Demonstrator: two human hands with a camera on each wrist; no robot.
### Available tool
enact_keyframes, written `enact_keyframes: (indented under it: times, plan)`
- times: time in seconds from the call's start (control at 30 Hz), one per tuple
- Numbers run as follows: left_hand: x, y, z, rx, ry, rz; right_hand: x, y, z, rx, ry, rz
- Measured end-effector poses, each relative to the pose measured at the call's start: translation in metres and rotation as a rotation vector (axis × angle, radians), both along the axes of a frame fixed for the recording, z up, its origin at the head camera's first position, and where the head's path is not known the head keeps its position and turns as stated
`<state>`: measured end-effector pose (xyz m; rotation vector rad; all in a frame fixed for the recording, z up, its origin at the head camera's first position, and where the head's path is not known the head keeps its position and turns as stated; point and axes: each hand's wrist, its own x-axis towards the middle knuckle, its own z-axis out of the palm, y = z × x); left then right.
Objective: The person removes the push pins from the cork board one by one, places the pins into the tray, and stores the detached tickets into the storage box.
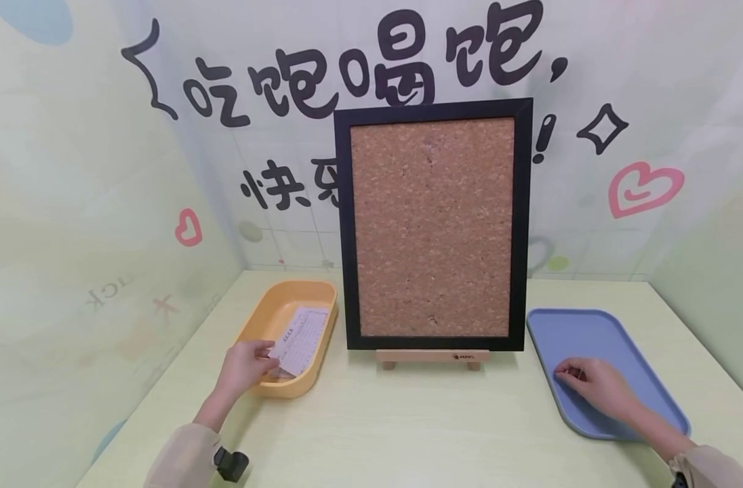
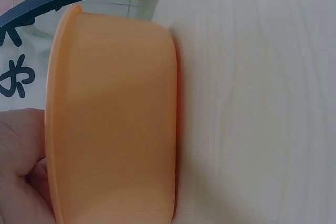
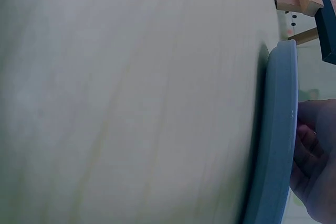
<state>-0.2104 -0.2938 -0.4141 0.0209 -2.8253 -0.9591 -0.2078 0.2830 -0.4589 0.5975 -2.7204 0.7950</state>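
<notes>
My left hand [image 1: 246, 366] reaches over the near left rim of a yellow plastic basket [image 1: 276, 296]. Its thumb and fingers pinch the near left edge of a white printed paper [image 1: 307, 332], which lies tilted inside with others partly beneath it. In the left wrist view the basket's orange-looking wall [image 2: 113, 119] hides most of that grip. Over a shallow blue tray [image 1: 581, 332] is my right hand [image 1: 600, 386], fingers curled and thumb meeting the index finger low by the left rim. I cannot tell whether something small sits between those fingertips; the tray's side [image 3: 275, 140] partly covers them in the right wrist view.
Between basket and tray a black-framed cork board [image 1: 432, 230] stands upright on a small wooden easel [image 1: 432, 356]. Behind it is a printed wall sheet [image 1: 274, 41] with large black lettering. The pale table [image 1: 408, 434] has walls at its left, right and back.
</notes>
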Motion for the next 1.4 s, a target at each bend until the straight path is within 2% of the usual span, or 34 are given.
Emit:
enact_keyframes:
  times: [0.23, 0.5, 0.63, 0.9, 1.23, 1.4]
  plan:
    - [-0.003, 0.006, 0.003, -0.061, 0.009, -0.011, 0.002, 0.000, 0.002, 0.033, -0.035, -0.022]
    - [-0.005, 0.010, 0.006, -0.078, -0.067, 0.019, 0.003, 0.001, 0.001, 0.045, -0.027, -0.026]
    - [-0.004, 0.010, 0.006, -0.075, -0.084, 0.010, 0.002, 0.002, -0.001, 0.040, -0.024, -0.035]
    - [0.000, 0.007, 0.007, -0.070, -0.055, -0.026, 0.001, 0.004, -0.001, -0.007, 0.036, -0.012]
    - [-0.001, -0.001, 0.007, -0.084, -0.033, -0.033, -0.009, 0.008, 0.015, -0.054, 0.112, 0.024]
    - [-0.004, -0.002, 0.009, -0.108, 0.003, -0.041, -0.014, 0.008, 0.029, -0.030, 0.078, 0.012]
